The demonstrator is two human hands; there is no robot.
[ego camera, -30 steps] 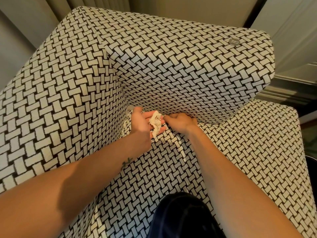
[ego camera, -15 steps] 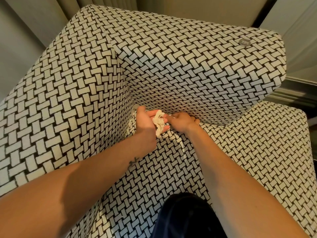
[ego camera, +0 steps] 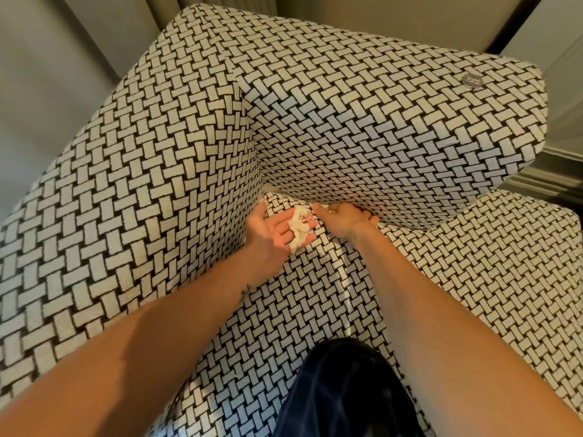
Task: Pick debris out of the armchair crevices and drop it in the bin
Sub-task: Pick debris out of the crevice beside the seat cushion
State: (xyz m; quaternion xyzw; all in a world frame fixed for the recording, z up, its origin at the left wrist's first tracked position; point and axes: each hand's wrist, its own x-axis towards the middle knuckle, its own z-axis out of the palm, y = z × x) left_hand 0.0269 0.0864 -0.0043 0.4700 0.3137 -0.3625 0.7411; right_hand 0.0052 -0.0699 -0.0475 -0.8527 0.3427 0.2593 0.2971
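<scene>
Knee [ego camera: 347,389] in dark cloth sits nearest us, at the front of the seat cushion [ego camera: 315,304], with both forearms reaching over it. Further in, our left hand [ego camera: 273,231] lies palm up, fingers spread and relaxed, carrying the crumpled tissue [ego camera: 299,228] loose on them, not pinched. Just beside it, our right hand [ego camera: 345,216] has its fingertips buried in the crevice [ego camera: 293,199] under the armchair [ego camera: 362,127] back; we cannot tell whether they pinch anything. We judge this is the collecting step. We should sweep slowly along the seam, lift each scrap straight onto the open palm, and cup it before moving off. Farthest away, a round metal badge [ego camera: 472,80] marks the top corner. No bin is in view.
</scene>
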